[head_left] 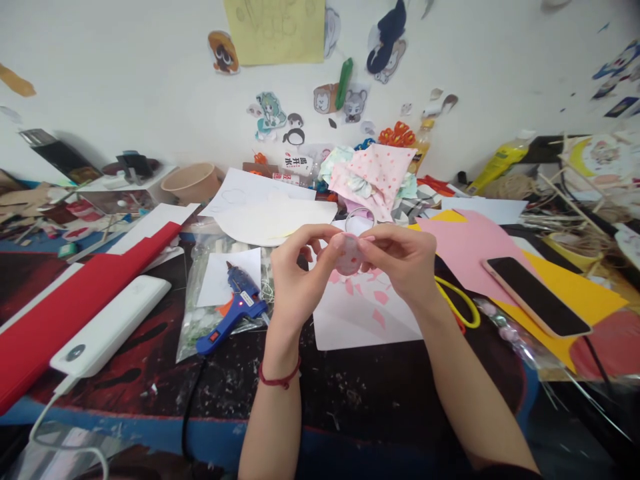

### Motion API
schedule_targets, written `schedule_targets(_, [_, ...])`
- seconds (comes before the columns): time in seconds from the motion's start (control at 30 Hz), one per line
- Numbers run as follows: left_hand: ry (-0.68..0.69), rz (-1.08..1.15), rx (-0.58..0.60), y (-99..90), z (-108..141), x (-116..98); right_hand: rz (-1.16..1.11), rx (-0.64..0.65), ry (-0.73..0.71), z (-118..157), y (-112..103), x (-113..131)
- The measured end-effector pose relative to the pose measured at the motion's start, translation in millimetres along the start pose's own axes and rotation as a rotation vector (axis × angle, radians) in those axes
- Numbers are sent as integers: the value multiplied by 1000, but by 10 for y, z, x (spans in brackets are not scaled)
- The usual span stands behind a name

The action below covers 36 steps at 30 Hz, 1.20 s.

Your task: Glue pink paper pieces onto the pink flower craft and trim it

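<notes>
Two hands meet over the middle of the table [350, 383], pinching one small round dotted pink piece [349, 261] between them. The left hand [303, 273] has its thumb and forefinger closed on one side of it, the right hand [403, 257] likewise on the other; their remaining fingers are curled. Below lies one white sheet [345, 330] with several pink scraps [380, 297], too overlapped by the hands to count exactly. Left of that, nearer the table's front edge, is one blue glue gun [233, 320]. Towards the front left corner lie one white power bank [115, 323] and one long red strip [95, 303]. Towards the right edge, one phone [537, 293] rests on coloured sheets. One bowl [189, 181] stands by the back edge.
</notes>
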State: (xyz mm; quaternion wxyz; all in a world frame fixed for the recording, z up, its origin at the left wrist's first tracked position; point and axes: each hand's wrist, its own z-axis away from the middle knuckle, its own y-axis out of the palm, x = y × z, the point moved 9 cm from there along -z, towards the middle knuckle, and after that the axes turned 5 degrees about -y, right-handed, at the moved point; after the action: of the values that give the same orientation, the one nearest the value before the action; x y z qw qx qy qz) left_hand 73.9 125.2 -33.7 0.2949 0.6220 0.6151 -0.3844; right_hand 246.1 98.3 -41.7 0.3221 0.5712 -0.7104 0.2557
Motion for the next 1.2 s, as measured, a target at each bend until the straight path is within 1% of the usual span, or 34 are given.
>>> schedule_targets(0.13, [9,0,-23,-4,-11,-14,5,8,20,6,16,-27])
schedule_targets(0.23, [48,-51,-41,-16,-2,-52,-2,-9,27,5,11,-44])
schedule_targets(0.3, [119,-122,-72,-33,16,-114,-17,-21,33,5,7,-59])
schedule_targets(0.47, [381,-346,-161,-19,98,-316,-30,-35,39,9,4,-84])
schedule_targets(0.63, [559,-441,-289,-23,190,-451,-17,-63,15,13,-11,-61])
schedule_targets(0.73, [644,-464,-305,-15,242,-522,-3,-66,-13,18,-3,-24])
schedule_targets(0.93, [772,-605,-266,54,340,-585,29,-118,-30,38,-36,19])
schedule_targets(1.1, [839,-671,-299,83,430,-602,40,-143,-45,61,-46,49])
schedule_targets(1.2, [871,-717,-343,87,476,-622,40,-142,-54,76,-32,72])
